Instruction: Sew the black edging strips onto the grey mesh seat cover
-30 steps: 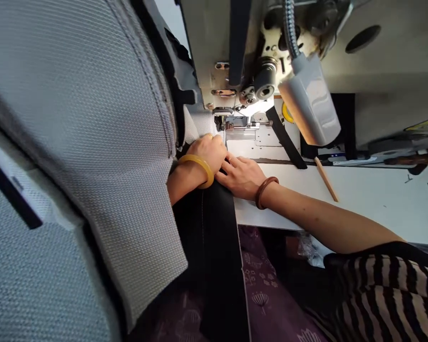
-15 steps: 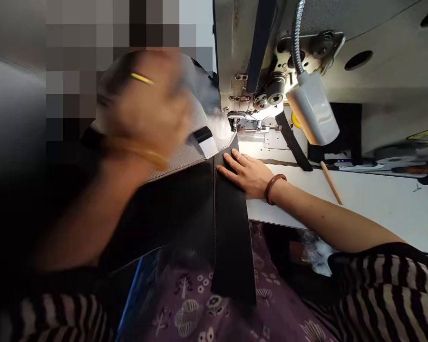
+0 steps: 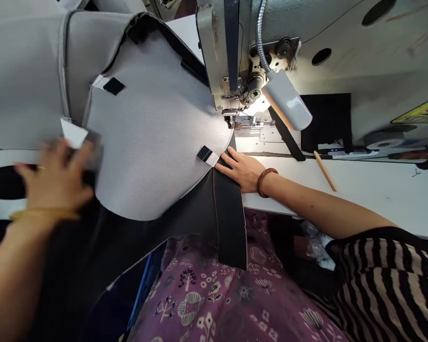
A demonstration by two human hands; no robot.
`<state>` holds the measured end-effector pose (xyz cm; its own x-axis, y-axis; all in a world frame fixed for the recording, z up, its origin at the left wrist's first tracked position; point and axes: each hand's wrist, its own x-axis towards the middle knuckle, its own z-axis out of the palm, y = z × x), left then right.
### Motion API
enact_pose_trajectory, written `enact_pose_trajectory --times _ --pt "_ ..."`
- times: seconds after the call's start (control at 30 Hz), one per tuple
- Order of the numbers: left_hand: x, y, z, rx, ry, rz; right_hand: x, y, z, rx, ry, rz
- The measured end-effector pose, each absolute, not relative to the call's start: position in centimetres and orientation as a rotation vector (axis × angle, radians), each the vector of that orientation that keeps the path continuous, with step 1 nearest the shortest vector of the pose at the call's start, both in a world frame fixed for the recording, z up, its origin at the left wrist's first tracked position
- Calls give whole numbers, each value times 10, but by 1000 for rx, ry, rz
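A large grey mesh panel (image 3: 153, 133) lies spread across the front of the sewing machine (image 3: 217, 47), its curved edge reaching the presser foot (image 3: 230, 114). Under and along that edge runs a black panel (image 3: 228, 223), with a line of light stitching down it, and its end hangs over the person's skirt (image 3: 207, 299). A small black tab (image 3: 204, 153) with a white tag (image 3: 212, 159) sits at the mesh edge, just beside the right hand (image 3: 243, 171).

That hand lies flat on the desk (image 3: 342, 199) side of the work, its fingers spread and pressing the black panel near the foot, gripping nothing. A brown bangle (image 3: 264, 183) circles its wrist. The left hand (image 3: 55, 175), wearing a yellow bangle (image 3: 43, 214), is blurred at the far edge of the mesh, near a second white tag (image 3: 73, 133); whether its fingers are closed on the cloth cannot be told.

The mesh looks light, soft and quick to slide or fold, so it seems best held flat near its edge. The black panel looks heavier and stiffer, and its smooth face may slip, so firm palm pressure beside the seam should suit it. A lamp (image 3: 287, 99) hangs beside the needle area, and a wooden stick (image 3: 324, 171) lies on the desk.
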<state>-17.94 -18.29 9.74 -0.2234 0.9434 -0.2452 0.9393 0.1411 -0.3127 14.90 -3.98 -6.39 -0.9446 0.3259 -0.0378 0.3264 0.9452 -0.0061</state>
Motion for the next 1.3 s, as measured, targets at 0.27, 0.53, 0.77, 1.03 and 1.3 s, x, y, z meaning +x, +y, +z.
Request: enact_pose_trajectory --times 0.27,0.53,0.77,1.03,1.3 --pt "-227 -174 26 -2263 -2303 73 139 -43 -63 604 3003 -69" --pt "-210 -147 83 -2409 -1813 478 129 -47 -67 698 3024 -45" --pt "-102 -164 7 -2327 -1833 840 132 -46 -73 652 3069 -9" --pt "-76 -122 32 -2602 -2014 994 134 -45 -62 632 3037 17" --pt "-40 -137 36 -2804 -1925 1077 138 -49 -64 730 3085 -174"
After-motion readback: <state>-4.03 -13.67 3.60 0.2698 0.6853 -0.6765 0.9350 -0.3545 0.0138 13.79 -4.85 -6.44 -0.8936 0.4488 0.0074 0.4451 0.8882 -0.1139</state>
